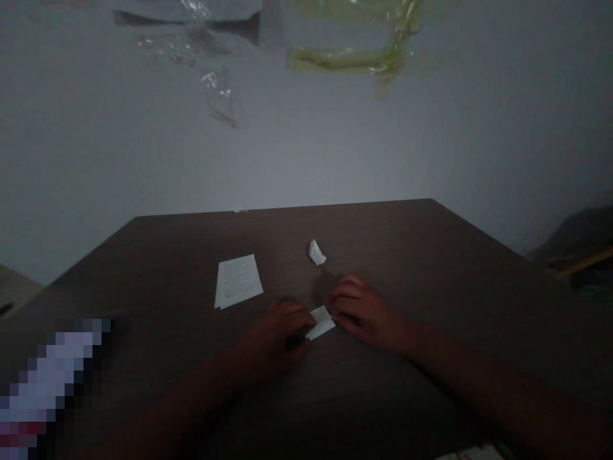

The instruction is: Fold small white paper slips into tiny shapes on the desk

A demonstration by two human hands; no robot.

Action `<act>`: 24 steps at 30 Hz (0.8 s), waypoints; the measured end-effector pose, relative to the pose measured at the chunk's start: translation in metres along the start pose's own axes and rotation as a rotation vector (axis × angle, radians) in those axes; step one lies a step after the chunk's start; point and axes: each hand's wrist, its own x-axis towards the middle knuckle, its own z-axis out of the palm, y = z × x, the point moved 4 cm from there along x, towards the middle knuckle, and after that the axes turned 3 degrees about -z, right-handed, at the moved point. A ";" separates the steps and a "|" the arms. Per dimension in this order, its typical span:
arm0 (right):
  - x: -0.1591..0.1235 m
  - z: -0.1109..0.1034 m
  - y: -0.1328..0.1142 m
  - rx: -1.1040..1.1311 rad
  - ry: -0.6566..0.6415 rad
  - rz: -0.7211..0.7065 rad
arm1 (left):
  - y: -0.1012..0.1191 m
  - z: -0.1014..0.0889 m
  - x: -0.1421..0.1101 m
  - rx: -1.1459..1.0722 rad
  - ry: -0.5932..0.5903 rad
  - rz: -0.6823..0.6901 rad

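Note:
Between my two hands lies a small folded piece of printed paper (322,323), low on the dark table (383,249). My left hand (290,329) grips its left edge, with fingers and thumb bent around that side. At its right edge, my right hand (357,306) has curled fingers pressed together on the paper. The fingertips of both hands are partly hidden. Just beyond them sits a small folded white paper piece (316,253), standing slightly off the tabletop.
Left of the hands is a short stack of printed sheets (239,281). A blurred-out bright object (52,377) occupies the near left corner. Part of another printed item (474,453) shows at the bottom edge. Behind the table rises a pale wall (306,153) with tape on it.

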 end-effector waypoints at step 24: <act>-0.002 0.008 -0.008 -0.193 -0.294 0.068 | 0.023 0.001 0.000 0.263 -0.112 0.026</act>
